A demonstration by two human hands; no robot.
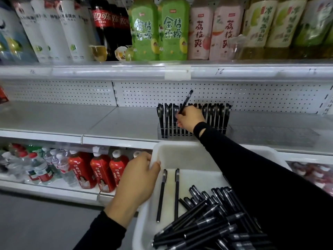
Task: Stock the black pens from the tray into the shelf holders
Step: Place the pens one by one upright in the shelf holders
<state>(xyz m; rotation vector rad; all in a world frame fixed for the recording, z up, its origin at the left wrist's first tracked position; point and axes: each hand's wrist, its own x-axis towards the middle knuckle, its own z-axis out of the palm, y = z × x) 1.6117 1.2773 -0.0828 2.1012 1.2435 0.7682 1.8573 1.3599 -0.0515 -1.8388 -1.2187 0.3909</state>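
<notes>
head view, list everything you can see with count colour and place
white plastic tray: one, white, bottom centre below the middle shelf
loose black pens in the tray: many piled, two lying apart, black
clear plastic pen holder: one, clear, middle shelf, a row of upright black pens in it
single black pen: one, black, tilted above the holder
tall drink bottles: many; white, black, green, pink; top shelf
red-labelled bottles: several, red, lower shelf left
left hand: grip on the tray's left rim
right hand: grip on the single pen
</notes>
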